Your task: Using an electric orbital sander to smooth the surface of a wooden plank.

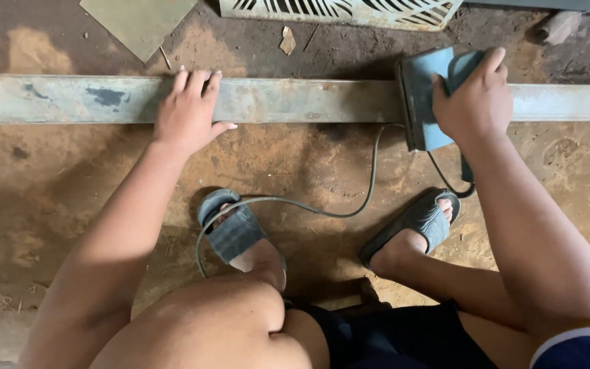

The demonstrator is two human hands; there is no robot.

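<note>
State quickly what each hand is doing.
Left hand: open, flat on the metal bar.
Right hand: closed on the blue sander.

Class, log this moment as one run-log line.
left hand: flat on metal bar | right hand: gripping blue power tool on bar | cord: trailing between sandalled feet

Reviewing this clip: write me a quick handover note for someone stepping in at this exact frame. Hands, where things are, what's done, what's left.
Left hand: flat on the long metal bar, pressing it to the dirt floor.
Right hand: gripping the blue power tool, which sits across the bar towards its right end.
Tool's cable loops back between the sandalled feet.
Done: bar laid down, tool placed on it; no cut or finished patch can be made out.
Left: judging by the old paint patches towards the left end, most of the bar looks unworked.
</note>
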